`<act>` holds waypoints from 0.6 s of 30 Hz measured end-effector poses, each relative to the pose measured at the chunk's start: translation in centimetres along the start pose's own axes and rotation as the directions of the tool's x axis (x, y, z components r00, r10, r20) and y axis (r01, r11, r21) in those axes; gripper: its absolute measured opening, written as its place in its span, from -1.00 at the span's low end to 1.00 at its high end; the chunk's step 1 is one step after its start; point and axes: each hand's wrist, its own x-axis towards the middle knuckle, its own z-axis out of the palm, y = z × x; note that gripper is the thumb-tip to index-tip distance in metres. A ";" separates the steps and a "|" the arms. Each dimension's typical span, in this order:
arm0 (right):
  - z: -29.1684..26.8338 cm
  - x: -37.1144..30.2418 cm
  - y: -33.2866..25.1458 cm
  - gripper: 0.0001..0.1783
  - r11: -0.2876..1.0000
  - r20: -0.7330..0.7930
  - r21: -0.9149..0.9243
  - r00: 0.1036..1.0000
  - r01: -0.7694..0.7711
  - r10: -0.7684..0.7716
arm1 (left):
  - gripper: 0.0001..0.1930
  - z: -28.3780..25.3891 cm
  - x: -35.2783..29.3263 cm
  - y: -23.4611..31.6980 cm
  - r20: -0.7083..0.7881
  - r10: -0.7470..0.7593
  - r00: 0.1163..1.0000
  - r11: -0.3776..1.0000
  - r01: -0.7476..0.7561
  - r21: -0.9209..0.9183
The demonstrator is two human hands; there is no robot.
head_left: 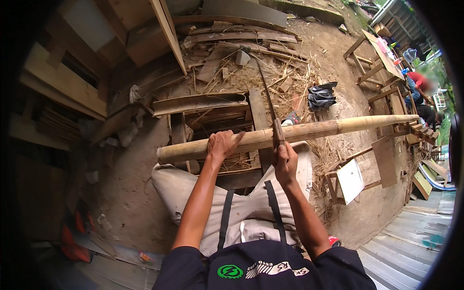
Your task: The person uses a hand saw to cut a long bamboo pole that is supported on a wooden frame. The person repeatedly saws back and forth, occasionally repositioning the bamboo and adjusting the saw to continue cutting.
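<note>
In the head view, the left hand [222,145] is resting on the bamboo pole [333,128], fingers partly curled over it, thumb reaching to the right. The right hand [285,159] is closing firmly around the handle of a long-bladed tool [277,128], whose blade is pointing away from the person. The pole is lying crosswise in front of the person, above a wooden frame [257,108]. The step in hand is apparently cutting or trimming the pole; whether the blade is touching it, I cannot tell. The next move seems to be calling for a steady left hand, clear of the edge. The boxlike frame is standing open, with strips [215,118] lying inside. A black plastic bag [322,95] is sitting beyond the pole, its contents not showing.
</note>
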 end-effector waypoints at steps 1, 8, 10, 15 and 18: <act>-0.3 -0.9 0.1 -0.53 0.997 0.002 -0.004 0.997 -0.074 0.074 | -0.15 0.3 0.2 0.6 -0.021 -0.035 0.999 0.997 0.036 0.065; -2.2 -7.4 -0.3 -0.67 0.972 -0.031 -0.047 0.973 -0.232 0.230 | -0.43 4.6 1.9 6.5 -0.245 0.033 0.969 0.999 -0.027 0.029; -2.1 -7.4 0.8 -0.68 0.967 -0.066 -0.037 0.966 -0.253 0.250 | -0.43 4.5 2.6 6.8 -0.199 -0.023 0.980 1.000 0.020 -0.018; -1.8 -6.5 4.2 -0.67 0.969 -0.031 0.001 0.968 -0.249 0.249 | -0.42 2.4 4.4 6.6 0.003 -0.176 0.984 0.983 0.176 -0.051; -2.8 -9.2 2.9 -0.63 0.949 -0.023 -0.083 0.953 -0.303 0.302 | -0.42 1.2 5.5 6.7 0.099 -0.208 0.973 0.975 0.214 -0.060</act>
